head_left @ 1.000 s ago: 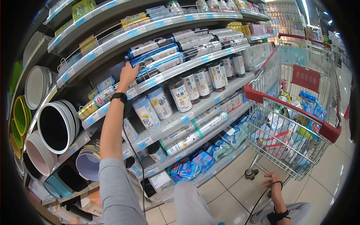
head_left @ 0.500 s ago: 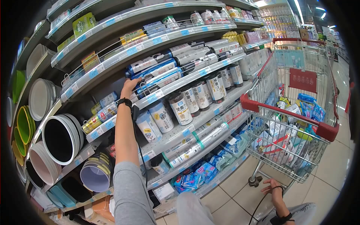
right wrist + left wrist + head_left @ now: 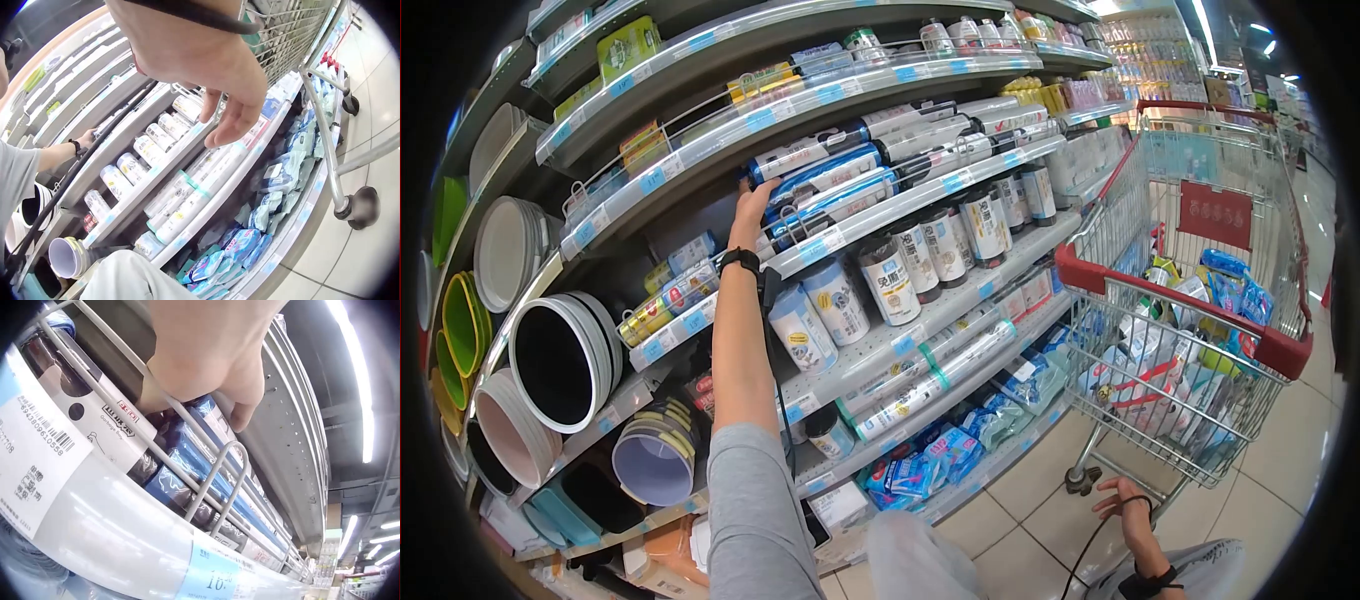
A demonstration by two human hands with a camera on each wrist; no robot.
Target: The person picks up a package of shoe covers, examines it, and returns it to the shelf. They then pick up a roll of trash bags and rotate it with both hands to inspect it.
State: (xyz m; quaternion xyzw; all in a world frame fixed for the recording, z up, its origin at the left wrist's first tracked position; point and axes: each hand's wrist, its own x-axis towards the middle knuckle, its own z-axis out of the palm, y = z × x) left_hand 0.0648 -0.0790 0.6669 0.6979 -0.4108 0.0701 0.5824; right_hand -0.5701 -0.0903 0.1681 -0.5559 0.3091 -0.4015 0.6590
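Observation:
Reaching over a wire rail on a middle shelf, my left hand (image 3: 748, 212) grips the near end of a roll of garbage bags (image 3: 209, 415) in blue and white wrap. In the left wrist view the thumb and fingers straddle that end; the fingertips are partly hidden behind the rail and the rolls. Beside it lies a white and black garbage bag roll (image 3: 103, 422). Low beside the shopping cart, my right hand (image 3: 1127, 505) hangs with loosely curled fingers and holds nothing. A black band circles its wrist.
The cart (image 3: 1084, 258), loaded with packaged goods, stands at the right on castors (image 3: 364, 207). Canisters (image 3: 892, 280) line the shelf below the rolls. Stacked bins (image 3: 565, 345) fill the left side. Blue packets (image 3: 925, 465) lie on the bottom shelf. A dark cable (image 3: 785, 420) runs from the left wrist.
My left hand first dropped slightly from the roll ends, then rose back to them. The head view has shifted a little. My right hand stays low beside the cart.

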